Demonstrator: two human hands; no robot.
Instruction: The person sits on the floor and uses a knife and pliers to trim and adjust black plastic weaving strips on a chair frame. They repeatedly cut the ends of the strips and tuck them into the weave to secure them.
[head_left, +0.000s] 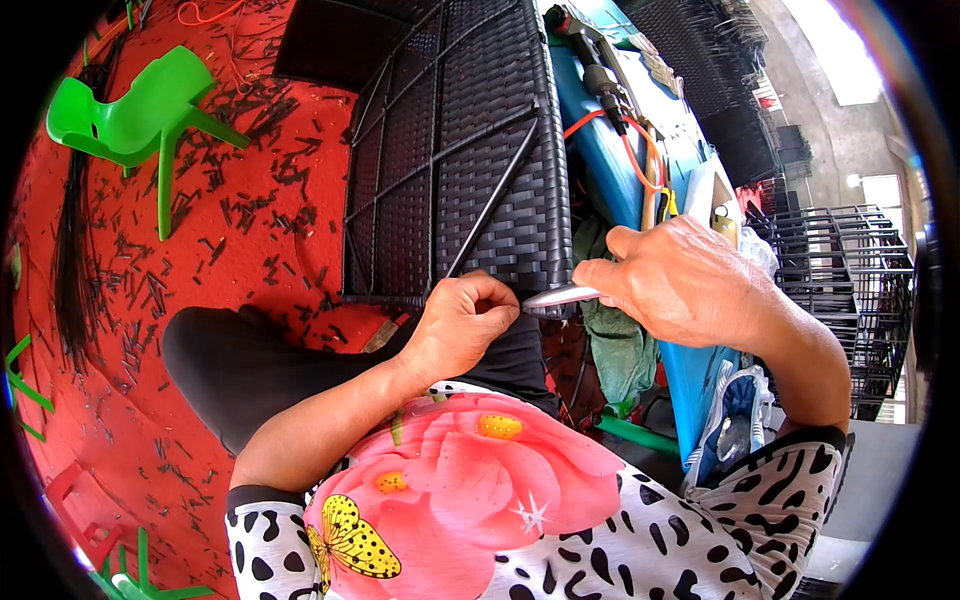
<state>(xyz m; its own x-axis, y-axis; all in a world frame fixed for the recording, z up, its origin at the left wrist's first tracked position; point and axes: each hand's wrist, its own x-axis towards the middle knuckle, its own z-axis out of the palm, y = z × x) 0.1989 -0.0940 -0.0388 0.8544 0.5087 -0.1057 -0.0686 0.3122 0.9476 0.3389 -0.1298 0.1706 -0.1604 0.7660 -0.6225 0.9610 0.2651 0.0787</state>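
Observation:
A black woven wicker furniture frame (500,190) stands in front of me, its weave bound round dark rods. At its near lower corner my left hand (458,325) is closed in a pinch. Whatever lies between thumb and forefinger is too small to make out. My right hand (690,280) grips a silver knife (562,296), its handle hidden in the fist. The blade points left at the frame's corner, close to my left fingertips.
To the right is a blue bench (690,400) with a black power tool (603,85), an orange cord (640,165) and a green cloth (620,350). A green plastic chair (150,110) stands on the red floor (230,260) amid scattered black offcuts. Black metal frames (850,280) stand far right.

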